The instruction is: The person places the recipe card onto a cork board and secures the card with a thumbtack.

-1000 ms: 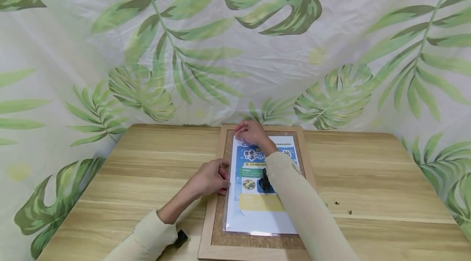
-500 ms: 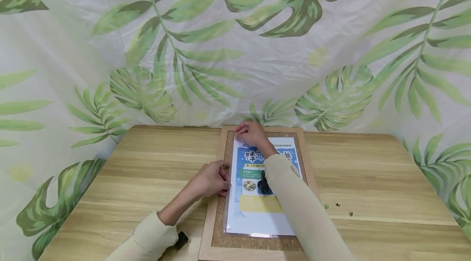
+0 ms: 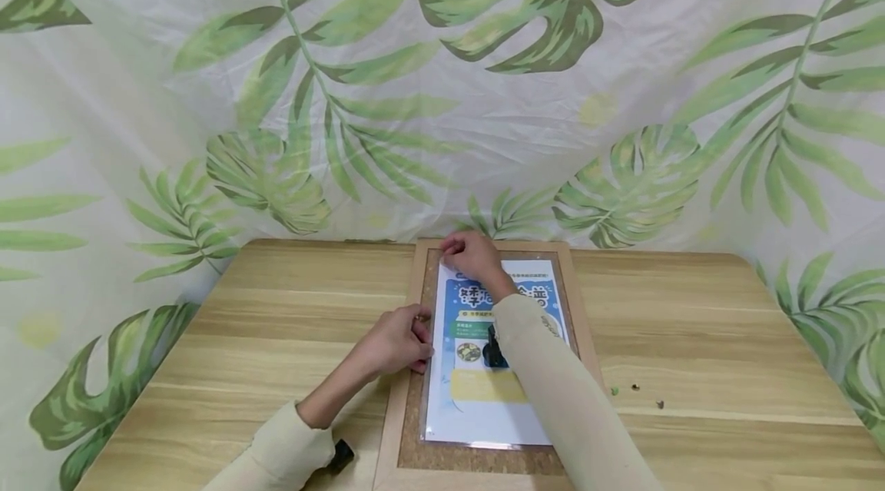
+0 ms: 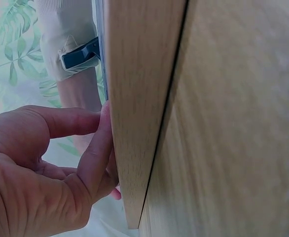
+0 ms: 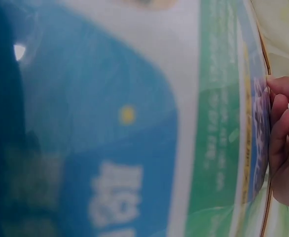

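A laminated poster (image 3: pixel 477 418) with blue, green and yellow print lies on a cork board (image 3: pixel 484 460) in a wooden frame (image 3: pixel 408 368). At the poster's left edge, my left hand (image 3: pixel 397 339) has thumb and index fingertip together, pinching the rim; in the left wrist view these fingers (image 4: pixel 92 153) meet just over the frame's side. My right hand (image 3: pixel 473 254) reaches across the sheet and pinches its top-left corner. Seen from the right wrist, the bent fingers (image 5: pixel 282 123) sit at the sheet's far edge. Its forearm covers part of the poster's right half.
Several small tack-like bits (image 3: pixel 635 386) lie on the wooden table (image 3: pixel 691 322) right of the frame. A leaf-print cloth (image 3: pixel 484 130) hangs behind the table's back edge. Black pieces (image 3: pixel 341 456) show at both cuffs.
The right hand stays at the top-left corner with its forearm turned slightly left, showing a little more of the print. The left hand keeps its place.
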Demonstrator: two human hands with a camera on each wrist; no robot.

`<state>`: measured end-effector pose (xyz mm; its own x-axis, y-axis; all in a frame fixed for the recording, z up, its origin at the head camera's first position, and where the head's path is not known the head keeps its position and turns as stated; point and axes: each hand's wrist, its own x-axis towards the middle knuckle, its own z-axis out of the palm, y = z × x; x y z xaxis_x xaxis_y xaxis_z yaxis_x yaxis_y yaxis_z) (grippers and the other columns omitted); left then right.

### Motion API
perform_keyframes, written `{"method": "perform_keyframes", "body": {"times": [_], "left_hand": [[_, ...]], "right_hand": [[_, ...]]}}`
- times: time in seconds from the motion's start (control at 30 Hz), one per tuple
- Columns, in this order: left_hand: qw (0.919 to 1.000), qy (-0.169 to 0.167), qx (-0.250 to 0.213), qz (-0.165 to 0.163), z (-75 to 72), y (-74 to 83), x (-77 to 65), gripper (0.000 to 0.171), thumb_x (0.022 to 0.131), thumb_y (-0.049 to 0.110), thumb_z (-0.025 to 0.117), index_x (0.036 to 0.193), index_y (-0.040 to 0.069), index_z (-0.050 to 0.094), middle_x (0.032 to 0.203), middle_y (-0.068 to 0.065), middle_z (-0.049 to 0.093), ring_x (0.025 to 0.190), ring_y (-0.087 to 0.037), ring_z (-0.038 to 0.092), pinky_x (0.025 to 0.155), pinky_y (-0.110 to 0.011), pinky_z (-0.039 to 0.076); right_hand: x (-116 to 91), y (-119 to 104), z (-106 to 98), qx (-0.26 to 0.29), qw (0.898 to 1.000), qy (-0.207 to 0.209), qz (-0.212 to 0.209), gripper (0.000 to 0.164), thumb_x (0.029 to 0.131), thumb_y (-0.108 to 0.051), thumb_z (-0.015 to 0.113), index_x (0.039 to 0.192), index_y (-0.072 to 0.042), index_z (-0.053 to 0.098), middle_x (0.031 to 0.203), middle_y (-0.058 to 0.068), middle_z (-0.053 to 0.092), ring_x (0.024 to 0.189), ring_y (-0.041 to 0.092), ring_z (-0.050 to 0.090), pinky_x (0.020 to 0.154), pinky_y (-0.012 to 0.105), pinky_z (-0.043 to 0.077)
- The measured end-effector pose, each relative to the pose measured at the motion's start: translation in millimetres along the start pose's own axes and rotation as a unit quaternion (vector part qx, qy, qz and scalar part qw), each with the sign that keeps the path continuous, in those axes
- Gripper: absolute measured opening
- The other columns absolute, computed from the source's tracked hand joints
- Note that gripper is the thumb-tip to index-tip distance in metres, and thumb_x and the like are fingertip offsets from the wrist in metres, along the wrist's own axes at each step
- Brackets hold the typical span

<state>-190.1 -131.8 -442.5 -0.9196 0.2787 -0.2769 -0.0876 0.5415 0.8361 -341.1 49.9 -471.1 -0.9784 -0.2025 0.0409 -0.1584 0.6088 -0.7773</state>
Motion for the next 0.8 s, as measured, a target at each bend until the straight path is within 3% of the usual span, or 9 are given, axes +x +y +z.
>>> {"method": "perform_keyframes", "body": {"times": [0.3,0.57,0.8], "left_hand": [[1.0000,0.000,0.000,0.001,-0.7,-1.1,-1.1,0.059,0.091,-0.010,0.074,0.146,-0.007,0.054,0.093,-0.013,0.065,0.067,-0.019,0.069,0.059,-0.032,0.066],[1.0000,0.000,-0.005,0.003,-0.9,-1.3,-1.7,0.059,0.091,-0.010,0.074,0.146,-0.007,0.054,0.094,-0.014,0.065,0.067,-0.019,0.069,0.059,-0.033,0.067],[0.9999,-0.003,-0.009,0.012,-1.2,-3.3,-0.5,0.061,0.090,-0.011,0.074,0.147,-0.010,0.052,0.094,-0.014,0.066,0.065,-0.019,0.070,0.059,-0.033,0.067]], "right_hand": [[-2.8,-4.9,1.7,-0.062,0.998,-0.019,-0.021,0.024,0.100,-0.018,0.074,0.122,-0.019,0.082,0.113,0.002,0.081,0.105,0.021,0.073,0.094,0.036,0.059],[-3.6,1.8,1.8,-0.023,0.999,-0.025,-0.031,0.023,0.101,-0.017,0.073,0.122,-0.016,0.082,0.112,0.005,0.080,0.106,0.023,0.072,0.095,0.036,0.059],[-5.9,6.9,-6.4,0.024,0.997,-0.069,-0.037,0.031,0.103,-0.016,0.071,0.133,-0.010,0.076,0.109,0.008,0.074,0.092,0.015,0.064,0.080,0.024,0.052]]}}
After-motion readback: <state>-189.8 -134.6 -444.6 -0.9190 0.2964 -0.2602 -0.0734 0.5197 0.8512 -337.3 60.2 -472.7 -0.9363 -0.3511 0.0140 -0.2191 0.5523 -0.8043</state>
